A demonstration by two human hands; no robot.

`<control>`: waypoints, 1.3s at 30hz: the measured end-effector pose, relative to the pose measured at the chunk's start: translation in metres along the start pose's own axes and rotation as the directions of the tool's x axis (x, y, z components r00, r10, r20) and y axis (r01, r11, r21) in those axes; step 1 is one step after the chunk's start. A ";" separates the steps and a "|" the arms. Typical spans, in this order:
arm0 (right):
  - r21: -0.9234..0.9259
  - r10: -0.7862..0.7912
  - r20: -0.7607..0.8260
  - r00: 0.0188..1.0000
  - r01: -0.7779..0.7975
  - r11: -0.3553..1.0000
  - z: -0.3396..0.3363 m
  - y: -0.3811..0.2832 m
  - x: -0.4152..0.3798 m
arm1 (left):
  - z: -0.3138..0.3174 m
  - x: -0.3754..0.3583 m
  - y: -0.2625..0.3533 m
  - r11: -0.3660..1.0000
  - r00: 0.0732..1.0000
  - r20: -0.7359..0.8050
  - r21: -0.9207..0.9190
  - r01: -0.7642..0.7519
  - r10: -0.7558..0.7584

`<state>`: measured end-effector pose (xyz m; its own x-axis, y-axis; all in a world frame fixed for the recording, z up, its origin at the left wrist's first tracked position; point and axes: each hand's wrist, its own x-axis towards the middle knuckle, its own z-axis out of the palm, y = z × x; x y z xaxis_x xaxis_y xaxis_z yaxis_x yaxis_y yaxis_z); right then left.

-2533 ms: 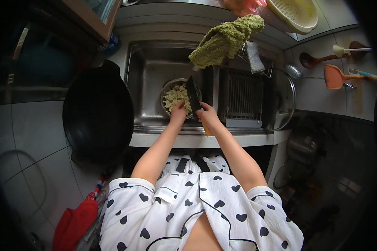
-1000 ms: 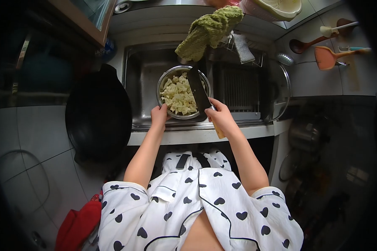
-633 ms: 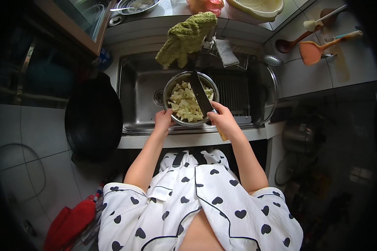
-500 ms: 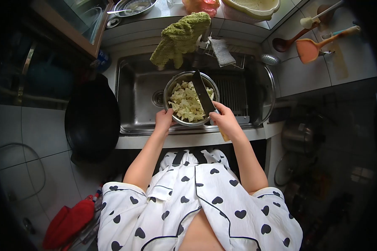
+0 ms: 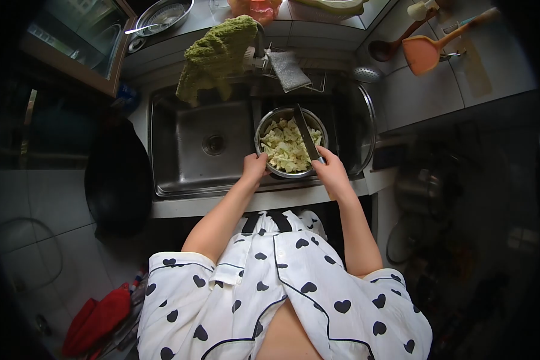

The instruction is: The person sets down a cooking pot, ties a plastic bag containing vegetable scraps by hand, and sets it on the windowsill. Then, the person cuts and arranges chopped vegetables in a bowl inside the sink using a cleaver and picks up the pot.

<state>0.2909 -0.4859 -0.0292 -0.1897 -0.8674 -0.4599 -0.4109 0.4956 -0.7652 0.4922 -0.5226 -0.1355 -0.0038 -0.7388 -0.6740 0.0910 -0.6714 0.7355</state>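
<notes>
The left hand (image 5: 255, 169) has its fingers clamped on the near left rim of a round metal bowl (image 5: 260, 146). The bowl is over the right part of the sink (image 5: 177, 165), close to the front edge of the desk (image 5: 198, 208); whether it rests on anything below cannot be told. Chopped pale green-white pieces (image 5: 283, 147) fill much of it.

The right hand (image 5: 332, 175) is at the bowl's near right side, its fingers closed around the handle of a knife (image 5: 306, 133). The dark blade slants up and away to the left from that hand, lying across the right part of the bowl's opening, above the pieces. Whether this hand also touches the rim cannot be told.

To the left of the bowl, a round drain (image 5: 214, 144) shows in the sink's left basin. A green cloth (image 5: 213, 57) hangs at the sink's far side, and a grey pad (image 5: 289, 71) sits just right of it on a wire rack (image 5: 318, 82). A large black pan (image 5: 119, 180) stands left of the sink. At the far left, a spoon (image 5: 143, 28) leans in a dish (image 5: 175, 15). On the tiled wall at the right hang a brown ladle (image 5: 383, 51) and an orange spatula (image 5: 421, 54).
</notes>
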 end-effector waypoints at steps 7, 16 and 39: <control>-0.021 0.069 -0.045 0.997 -0.070 0.997 -0.022 0.026 0.024 | 0.049 0.023 -0.010 0.999 1.000 0.029 -0.033 0.002 -0.001; 0.047 0.103 -0.078 0.992 -0.100 0.994 -0.040 0.053 0.054 | 0.081 0.043 -0.025 0.996 0.998 0.020 -0.056 0.068 -0.067; 0.135 0.104 0.013 0.994 -0.105 0.985 -0.030 0.075 0.060 | 0.076 0.047 0.001 0.337 0.734 0.190 0.795 -0.504 0.652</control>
<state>0.2224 -0.5020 -0.1003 -0.2196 -0.8106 -0.5429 -0.2648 0.5852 -0.7665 0.4169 -0.5624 -0.1606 -0.1325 -0.9912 -0.0022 -0.7594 0.1000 0.6428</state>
